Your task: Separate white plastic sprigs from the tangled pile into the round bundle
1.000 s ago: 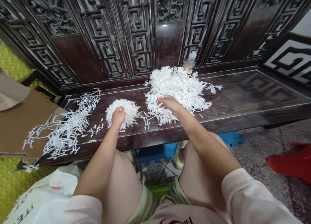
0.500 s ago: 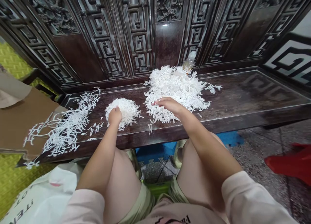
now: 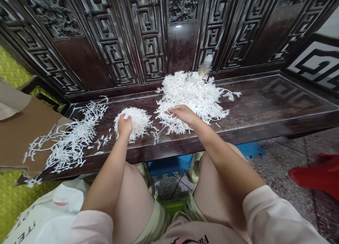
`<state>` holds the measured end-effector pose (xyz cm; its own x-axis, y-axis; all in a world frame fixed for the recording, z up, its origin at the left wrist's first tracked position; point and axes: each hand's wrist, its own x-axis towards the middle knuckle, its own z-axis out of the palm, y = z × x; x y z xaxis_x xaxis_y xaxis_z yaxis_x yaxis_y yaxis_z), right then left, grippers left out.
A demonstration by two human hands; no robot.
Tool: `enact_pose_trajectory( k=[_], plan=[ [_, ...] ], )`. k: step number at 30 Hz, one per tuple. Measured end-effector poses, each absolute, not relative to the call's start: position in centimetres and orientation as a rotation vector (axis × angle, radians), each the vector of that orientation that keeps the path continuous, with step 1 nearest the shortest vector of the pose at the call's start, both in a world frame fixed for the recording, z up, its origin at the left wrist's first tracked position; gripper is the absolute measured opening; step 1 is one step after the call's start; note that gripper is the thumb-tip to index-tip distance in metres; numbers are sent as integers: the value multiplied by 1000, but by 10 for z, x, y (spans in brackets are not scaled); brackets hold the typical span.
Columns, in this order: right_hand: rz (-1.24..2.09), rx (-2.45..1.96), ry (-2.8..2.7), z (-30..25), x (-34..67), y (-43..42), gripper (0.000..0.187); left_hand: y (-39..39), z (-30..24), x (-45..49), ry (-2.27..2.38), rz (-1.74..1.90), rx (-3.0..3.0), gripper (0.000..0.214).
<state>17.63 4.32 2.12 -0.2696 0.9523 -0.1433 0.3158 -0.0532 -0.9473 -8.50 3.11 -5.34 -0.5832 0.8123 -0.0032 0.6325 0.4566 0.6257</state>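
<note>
My left hand point(image 3: 125, 125) rests at the left side of a small round heap of white trimmed bits point(image 3: 140, 121), thumb and forefinger apart, with no piece visible in it. At the front left of a larger pile of white branched plastic sprigs point(image 3: 190, 92), my right hand point(image 3: 183, 114) has its fingertips pinched on a white sprig, partly lost against the pile. A loose branched stem point(image 3: 157, 134) shows below that hand, near the bench's front edge. Further left lies a tangle of bare white branched stems point(image 3: 72, 141).
The dark wooden bench point(image 3: 259, 109) has a carved back. A clear bottle point(image 3: 206, 64) stands behind the large pile. Cardboard point(image 3: 34, 120) lies at the left end, with a white bag point(image 3: 53, 208) below. Something red point(image 3: 317, 175) is at the right.
My left thumb and forefinger have parted. My right fingertips have drawn together at the pile. The loose branched stem below has shifted left.
</note>
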Motion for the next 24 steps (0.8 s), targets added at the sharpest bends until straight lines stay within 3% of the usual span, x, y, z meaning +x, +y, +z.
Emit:
enact_pose_trajectory(
  k=[6,11,16,19,24],
  plan=[
    [1323,-1391,-1494,19,175,50,26,23,-27,-60,2369,1085,1338,31],
    [1341,-1430,-1386,6,169,63,26,-3,4,-9,2105,1183,1745,32],
    [1431,-1369,-1240,-1,162,66,25,-14,-10,25,1693,650,2149,25],
    [1470,-1362,-1167,2,162,62,25,-5,-34,21,1800,358,2087,23],
    [1555,-1304,-1115,9,164,58,22,8,-58,0,1939,194,1982,42]
  ],
)
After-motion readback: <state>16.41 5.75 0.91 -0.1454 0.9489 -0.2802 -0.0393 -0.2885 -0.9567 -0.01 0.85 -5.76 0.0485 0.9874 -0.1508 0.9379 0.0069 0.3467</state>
